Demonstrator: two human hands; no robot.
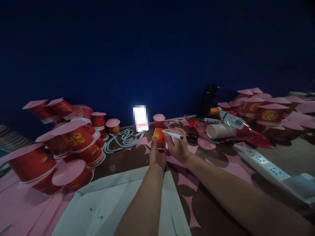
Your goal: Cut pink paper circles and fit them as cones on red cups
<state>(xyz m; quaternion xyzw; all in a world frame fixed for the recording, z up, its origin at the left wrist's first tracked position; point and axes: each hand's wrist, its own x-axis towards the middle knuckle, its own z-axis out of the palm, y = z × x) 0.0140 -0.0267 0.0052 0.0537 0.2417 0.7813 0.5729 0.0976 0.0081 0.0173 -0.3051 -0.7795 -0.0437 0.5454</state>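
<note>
A red paper cup [159, 139] with yellow lettering is held in my left hand [157, 157], the fingers wrapped round its lower left side. My right hand [179, 148] grips a white marker [174, 134], whose tip lies against or very near the upper part of the cup. Just behind stands another red cup topped with a pink paper disc [159, 117]. To the right of my right hand lie dark-handled scissors [192, 137] and a loose pink disc [206, 143]. Pink paper scraps [187, 177] with round cut-outs spread under my right arm.
Red cups with pink discs pile up at left [76, 141] and right [269, 114]. A lit phone [140, 118] and a pale blue cable [123, 141] sit ahead. A white board [110, 203], stacked paper cups [220, 131], a black bottle [208, 100] and a power strip [267, 165] surround my arms.
</note>
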